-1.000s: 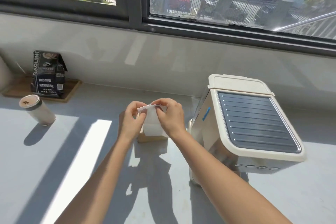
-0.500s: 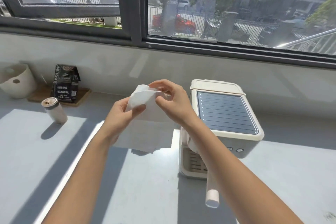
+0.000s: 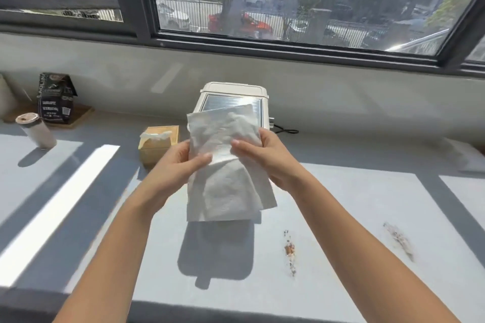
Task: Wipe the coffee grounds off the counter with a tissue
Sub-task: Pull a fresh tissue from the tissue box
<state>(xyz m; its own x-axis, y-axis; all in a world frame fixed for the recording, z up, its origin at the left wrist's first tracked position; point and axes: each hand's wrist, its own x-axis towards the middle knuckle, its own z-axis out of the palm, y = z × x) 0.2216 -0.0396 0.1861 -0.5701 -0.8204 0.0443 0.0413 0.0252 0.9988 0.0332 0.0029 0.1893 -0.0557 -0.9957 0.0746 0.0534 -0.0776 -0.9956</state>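
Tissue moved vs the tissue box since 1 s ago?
Yes. The tissue was right over the tissue box; now the left hand and right hand hold it clear of the box, to its right, before the coffee machine.

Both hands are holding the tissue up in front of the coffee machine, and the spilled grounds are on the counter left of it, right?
Only the side is wrong: the head view shows the coffee grounds on the counter right of the tissue. The left hand and right hand do hold it in front of the coffee machine.
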